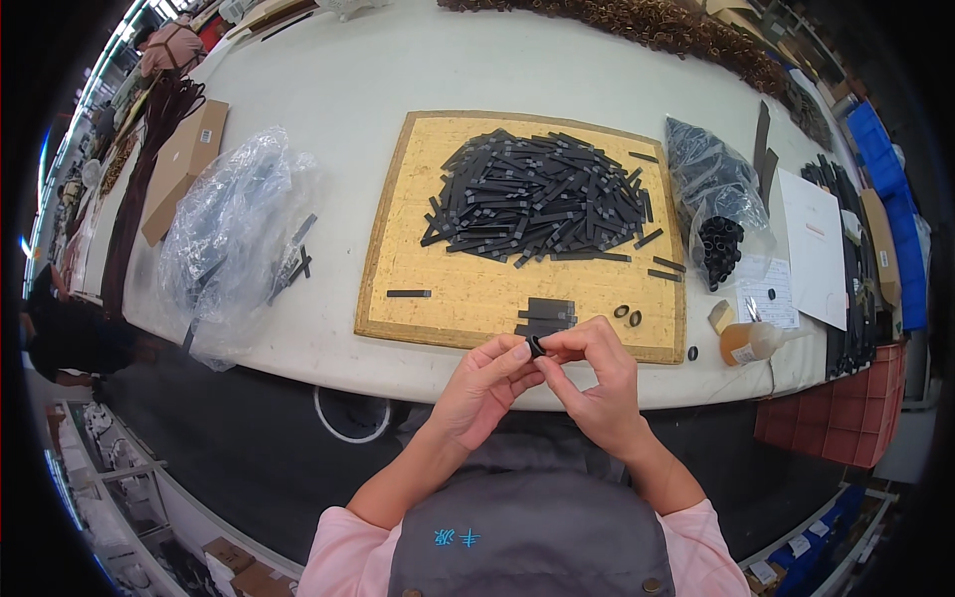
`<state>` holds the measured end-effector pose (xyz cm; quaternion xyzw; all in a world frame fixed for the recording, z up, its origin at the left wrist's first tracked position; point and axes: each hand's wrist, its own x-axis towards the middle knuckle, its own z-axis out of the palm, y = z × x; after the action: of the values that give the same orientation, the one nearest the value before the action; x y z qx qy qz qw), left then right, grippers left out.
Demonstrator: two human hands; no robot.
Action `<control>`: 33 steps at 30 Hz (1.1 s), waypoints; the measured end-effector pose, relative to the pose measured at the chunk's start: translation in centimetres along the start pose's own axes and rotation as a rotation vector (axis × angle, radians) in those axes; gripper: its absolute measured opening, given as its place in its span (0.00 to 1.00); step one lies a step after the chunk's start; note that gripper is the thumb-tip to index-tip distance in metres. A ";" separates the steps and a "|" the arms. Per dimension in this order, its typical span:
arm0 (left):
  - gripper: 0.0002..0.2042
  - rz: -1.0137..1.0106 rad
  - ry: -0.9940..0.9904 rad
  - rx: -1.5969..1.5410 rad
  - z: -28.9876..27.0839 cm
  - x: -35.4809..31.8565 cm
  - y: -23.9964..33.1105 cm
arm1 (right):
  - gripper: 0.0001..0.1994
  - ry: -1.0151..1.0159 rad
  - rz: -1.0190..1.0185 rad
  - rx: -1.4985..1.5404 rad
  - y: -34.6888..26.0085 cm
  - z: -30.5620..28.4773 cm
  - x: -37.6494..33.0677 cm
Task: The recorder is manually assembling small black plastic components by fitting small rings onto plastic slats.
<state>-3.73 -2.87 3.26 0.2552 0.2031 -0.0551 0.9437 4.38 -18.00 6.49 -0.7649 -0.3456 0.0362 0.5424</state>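
Between my two hands, just over the near edge of the yellow board (418, 308), is a small black strip bent into a loop (535, 345). The fingertips of my left hand (485, 383) pinch one side of it, and my right hand (597, 383) pinches the other. Right behind my fingers, several short black strips (547, 313) lie side by side on the board. Two finished-looking black rings (628, 314) rest to the right of them. A large heap of black strips (542, 194) covers the board's middle, and a single strip (408, 294) lies at its left.
Left stand a crumpled clear plastic bag (234, 229) and a cardboard box (184, 164). On the right lie a bag of black rings (718, 199), an amber glue bottle (748, 342) and white paper (814, 244). A red crate (831, 408) sits below the table's right edge.
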 end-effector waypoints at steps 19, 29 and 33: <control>0.03 0.217 -0.010 0.282 0.5 -0.5 0.1 | 0.12 -0.022 -0.161 -0.092 0.8 0.0 -0.3; 0.04 0.331 0.000 0.535 0.9 -0.8 0.5 | 0.06 -0.155 0.208 0.322 1.6 -0.7 -0.3; 0.04 0.352 -0.004 0.641 0.0 -0.4 0.1 | 0.05 -0.148 0.301 0.308 0.6 -0.7 -0.2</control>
<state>-4.11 -2.76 3.49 0.5688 0.1265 0.0470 0.8113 4.79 -18.81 6.23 -0.7113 -0.2570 0.2251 0.6143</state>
